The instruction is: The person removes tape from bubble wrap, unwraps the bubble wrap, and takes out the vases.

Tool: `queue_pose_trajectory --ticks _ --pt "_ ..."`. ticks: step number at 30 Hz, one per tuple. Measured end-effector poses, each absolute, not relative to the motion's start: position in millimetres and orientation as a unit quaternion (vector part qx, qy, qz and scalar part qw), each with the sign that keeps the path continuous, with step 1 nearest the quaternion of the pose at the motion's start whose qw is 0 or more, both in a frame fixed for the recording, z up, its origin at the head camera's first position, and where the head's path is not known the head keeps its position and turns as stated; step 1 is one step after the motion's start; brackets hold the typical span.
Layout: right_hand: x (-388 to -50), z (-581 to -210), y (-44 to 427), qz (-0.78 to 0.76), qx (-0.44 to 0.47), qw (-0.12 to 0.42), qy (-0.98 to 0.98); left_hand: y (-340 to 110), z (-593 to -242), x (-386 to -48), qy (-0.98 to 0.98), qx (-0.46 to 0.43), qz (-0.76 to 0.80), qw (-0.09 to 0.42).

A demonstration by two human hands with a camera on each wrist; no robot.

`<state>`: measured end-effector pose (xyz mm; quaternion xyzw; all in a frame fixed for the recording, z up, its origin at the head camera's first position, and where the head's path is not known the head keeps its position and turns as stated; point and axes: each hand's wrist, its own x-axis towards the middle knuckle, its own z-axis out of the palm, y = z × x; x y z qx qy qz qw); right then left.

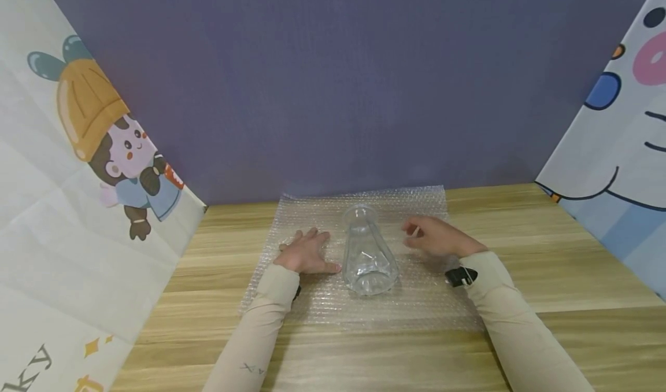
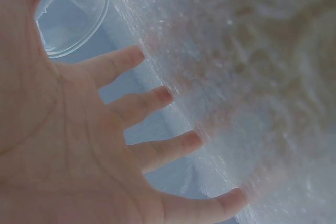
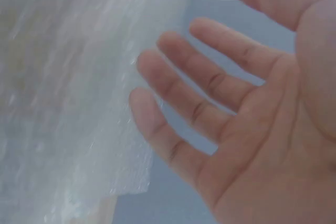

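A clear glass vase [image 1: 368,253] lies on its side on a sheet of bubble wrap [image 1: 322,308], its wide end toward me. To its left, my left hand [image 1: 308,253] spreads its fingers over the wrap, the thumb pointing at the vase. In the left wrist view the fingertips [image 2: 164,95] meet the bubble wrap, and a round glass rim [image 2: 100,27] shows beyond the thumb. On the vase's other side, my right hand [image 1: 436,236] hovers with loosely bent fingers and holds nothing. The right wrist view has its fingers [image 3: 168,82] beside the wrap.
Under the wrap is a wood-grain table [image 1: 520,236]. A dark purple-grey panel [image 1: 343,91] rises along its back edge. Printed cartoon sheets stand at the left [image 1: 62,224] and right [image 1: 619,166] sides. A black strap buckle [image 1: 461,276] sits on my right wrist.
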<state>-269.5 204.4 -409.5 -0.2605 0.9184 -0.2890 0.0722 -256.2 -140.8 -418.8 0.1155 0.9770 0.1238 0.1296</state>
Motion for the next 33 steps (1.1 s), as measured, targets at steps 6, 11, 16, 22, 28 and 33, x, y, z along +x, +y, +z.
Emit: queue_pose_trajectory --ticks 6,11,16,22,28,33 --pt "-267.3 -401.7 193.2 -0.314 -0.257 0.082 0.911 -141.3 -418.1 -256.3 0.977 0.12 0.119 0.127" --pt "-264.7 -396.9 184.9 -0.328 -0.25 0.072 0.908 -141.2 -418.4 -256.9 0.978 0.123 0.116 0.125" --pt "-260.5 -395.6 177.1 -0.364 -0.24 0.089 0.896 -141.8 -418.8 -258.4 0.978 0.125 0.113 0.126" --pt "-253.9 -395.3 166.5 -0.414 -0.223 0.139 0.872 -142.7 -418.7 -260.1 0.978 0.123 0.108 0.13" --pt "-251.4 -396.1 157.9 -0.405 -0.21 0.157 0.876 -144.7 -420.7 -263.3 0.977 0.124 0.111 0.133" --pt "-251.4 -398.7 153.2 -0.389 -0.215 0.152 0.883 -144.2 -422.4 -266.0 0.977 0.122 0.114 0.133"
